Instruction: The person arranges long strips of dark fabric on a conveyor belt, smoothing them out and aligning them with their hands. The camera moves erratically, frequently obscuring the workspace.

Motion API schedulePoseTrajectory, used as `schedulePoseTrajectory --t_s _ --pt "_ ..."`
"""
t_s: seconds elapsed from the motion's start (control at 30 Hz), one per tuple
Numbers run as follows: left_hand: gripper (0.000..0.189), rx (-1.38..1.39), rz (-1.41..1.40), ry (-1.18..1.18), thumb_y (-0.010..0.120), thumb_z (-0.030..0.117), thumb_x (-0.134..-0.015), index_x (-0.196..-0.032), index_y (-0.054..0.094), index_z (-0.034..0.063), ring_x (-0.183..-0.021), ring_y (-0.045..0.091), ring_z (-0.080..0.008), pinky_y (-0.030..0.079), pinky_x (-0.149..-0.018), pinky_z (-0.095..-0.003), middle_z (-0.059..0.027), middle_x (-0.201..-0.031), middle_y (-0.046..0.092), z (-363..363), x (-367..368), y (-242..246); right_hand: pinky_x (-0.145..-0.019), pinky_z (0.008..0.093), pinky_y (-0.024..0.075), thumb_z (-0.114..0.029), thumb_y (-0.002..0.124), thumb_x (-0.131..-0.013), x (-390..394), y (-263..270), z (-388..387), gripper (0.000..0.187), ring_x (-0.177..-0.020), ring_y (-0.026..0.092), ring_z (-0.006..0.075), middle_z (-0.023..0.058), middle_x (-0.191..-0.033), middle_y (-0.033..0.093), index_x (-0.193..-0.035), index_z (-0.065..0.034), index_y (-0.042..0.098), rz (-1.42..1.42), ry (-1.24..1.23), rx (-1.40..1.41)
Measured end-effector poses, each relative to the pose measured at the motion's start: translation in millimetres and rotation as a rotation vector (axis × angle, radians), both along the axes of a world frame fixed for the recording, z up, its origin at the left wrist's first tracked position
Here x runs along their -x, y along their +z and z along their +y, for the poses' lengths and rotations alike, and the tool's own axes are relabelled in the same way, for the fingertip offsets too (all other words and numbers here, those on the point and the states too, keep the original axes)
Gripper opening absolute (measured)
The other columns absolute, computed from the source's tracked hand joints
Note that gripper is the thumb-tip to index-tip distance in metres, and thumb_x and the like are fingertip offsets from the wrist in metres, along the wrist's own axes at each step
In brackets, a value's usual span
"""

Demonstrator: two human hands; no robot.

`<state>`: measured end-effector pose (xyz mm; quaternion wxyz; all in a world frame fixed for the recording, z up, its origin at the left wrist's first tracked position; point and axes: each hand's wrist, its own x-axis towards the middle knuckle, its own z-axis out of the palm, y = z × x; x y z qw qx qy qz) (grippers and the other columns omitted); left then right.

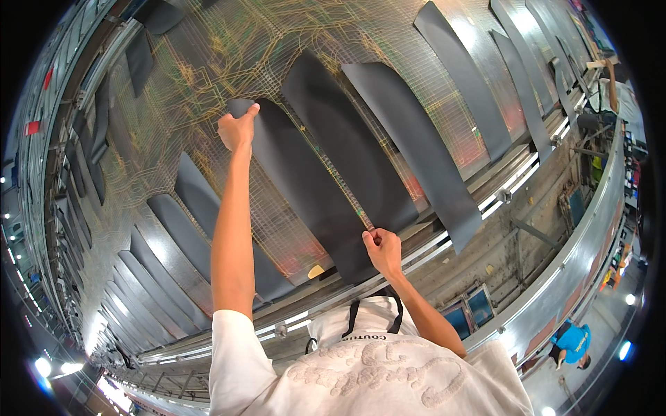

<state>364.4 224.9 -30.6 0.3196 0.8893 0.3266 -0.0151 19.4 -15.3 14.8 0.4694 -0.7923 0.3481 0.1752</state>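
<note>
A long dark grey sheet panel (312, 197) with a rounded far end lies before me on a table top (291, 249) covered in fine yellow, green and red lines. The panel's far-left corner is pinched between the thumb and fingers of my left hand (238, 127). Lower down, my right hand (384, 252) grips the right edge of the same panel near its close end, with the fingers curled. To its right lies a second dark panel (348, 130), separated by a narrow strip of lined surface. The panels' exact material cannot be told.
Further right lies a curved grey panel (416, 135), its end overhanging the table's metal rail (416, 255). More panels (182, 223) line the left. Beyond the rail runs a metal barrier (562, 265). A person in blue (572, 340) and another in white (619, 99) are at right.
</note>
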Motion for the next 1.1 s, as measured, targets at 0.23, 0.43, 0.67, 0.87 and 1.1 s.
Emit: schedulePoseTrajectory --t_s 0.23,0.43,0.67,0.87,1.1 --pt "0.077 -0.036 0.080 -0.187 0.085 0.052 -0.073 -0.120 0.059 -0.0032 -0.105 0.066 -0.0368 0.053 -0.085 -0.0494 -0.0206 -0.115 0.066 7 -3 10 -0.054 0.0371 0.0454 -0.027 0.068 -0.091 2 -1 4 0.030 -0.049 0.058 0.0228 0.0086 -0.056 0.060 -0.078 -0.0005 0.069 -0.010 0.024 0.078" --pt "0.072 -0.485 -0.338 -0.458 0.075 0.051 -0.085 -0.136 0.053 0.0052 -0.128 0.051 -0.0377 0.043 -0.099 -0.0540 -0.0219 -0.136 0.054 2 19 25 -0.053 0.0385 0.0462 -0.027 0.067 -0.091 0 2 5 0.030 -0.049 0.060 0.0261 0.0100 -0.056 0.061 -0.077 -0.0012 0.068 -0.029 0.040 0.112" --pt "0.066 -0.475 -0.377 -1.015 0.040 0.038 -0.105 -0.151 0.034 -0.0089 -0.149 0.023 -0.0454 0.013 -0.122 -0.0599 -0.0270 -0.160 0.029 -43 93 4 -0.053 0.0394 0.0464 -0.028 0.068 -0.090 2 -1 6 0.031 -0.050 0.061 0.0272 0.0112 -0.056 0.061 -0.076 -0.0012 0.068 -0.047 0.067 0.140" --pt "0.084 -0.200 -0.251 -1.274 0.050 0.053 -0.097 -0.150 0.034 -0.0104 -0.149 0.018 -0.0496 0.011 -0.121 -0.0638 -0.0299 -0.161 0.023 -76 252 27 -0.056 0.0432 0.0491 -0.031 0.071 -0.089 11 7 -5 0.030 -0.056 0.065 0.0318 0.0115 -0.060 0.064 -0.078 -0.0026 0.066 -0.035 0.247 0.292" --pt "0.094 -0.246 -0.147 -1.361 0.073 0.030 -0.080 -0.156 0.027 -0.0019 -0.153 0.016 -0.0418 0.014 -0.122 -0.0597 -0.0216 -0.165 0.019 -81 336 28 -0.075 0.0454 0.0480 -0.018 0.076 -0.082 31 37 -57 0.026 -0.084 0.066 0.0331 0.0119 -0.087 0.069 -0.101 -0.0052 0.063 -0.410 0.359 0.537"
